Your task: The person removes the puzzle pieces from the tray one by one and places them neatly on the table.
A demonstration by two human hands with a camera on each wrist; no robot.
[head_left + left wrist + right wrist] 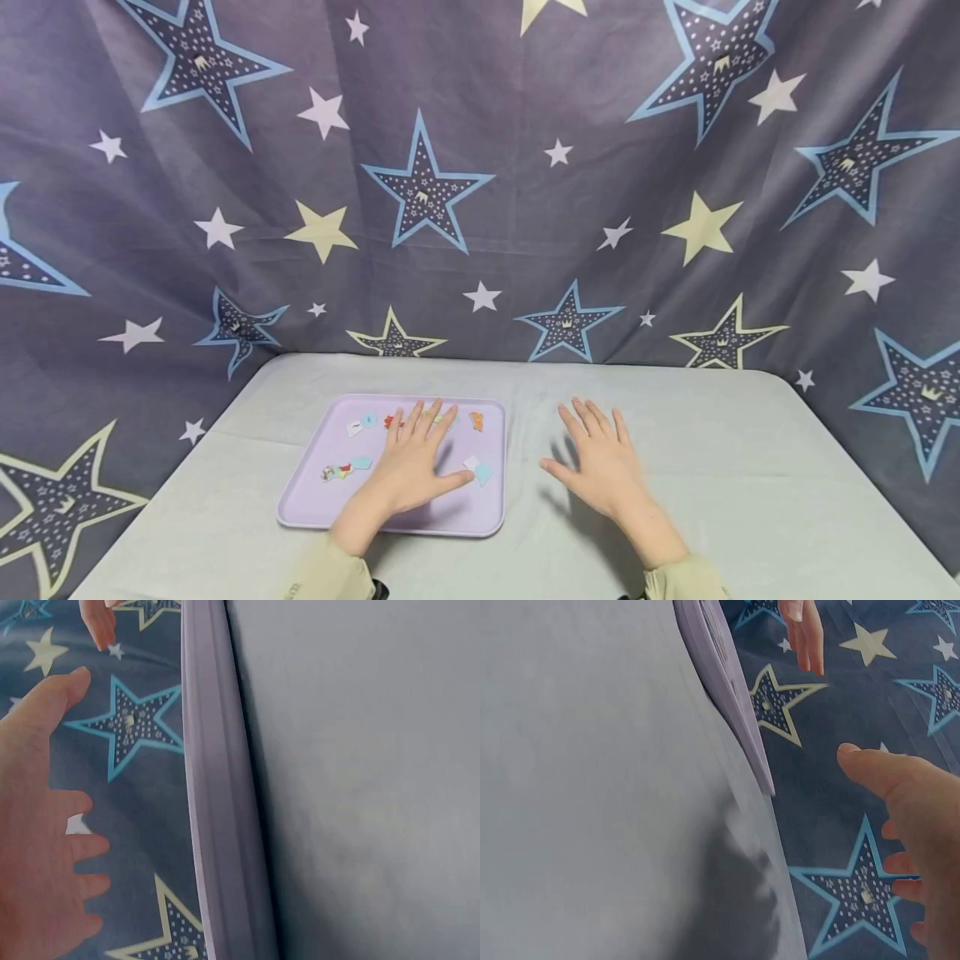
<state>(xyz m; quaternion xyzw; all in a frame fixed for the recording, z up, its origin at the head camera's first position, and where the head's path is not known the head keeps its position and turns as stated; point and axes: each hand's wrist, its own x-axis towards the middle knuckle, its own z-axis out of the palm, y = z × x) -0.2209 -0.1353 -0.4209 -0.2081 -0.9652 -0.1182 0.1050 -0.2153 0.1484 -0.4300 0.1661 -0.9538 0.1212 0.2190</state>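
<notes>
I see a starry curtain (510, 83) behind the pale bench (750, 467); left hand (411, 471), fingers (442, 427) released, over the lilac tray (315, 500) and its pieces (477, 422); right hand (606, 468), also released, past its right edge.

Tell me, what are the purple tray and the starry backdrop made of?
The purple tray looks like smooth, low-sheen plastic: its colour is even and its corners look moulded round. The starry backdrop seems to be matte printed fabric, because it hangs in creases; I can't tell which fibre.

Tray (463, 442) edge across 3 views
</notes>
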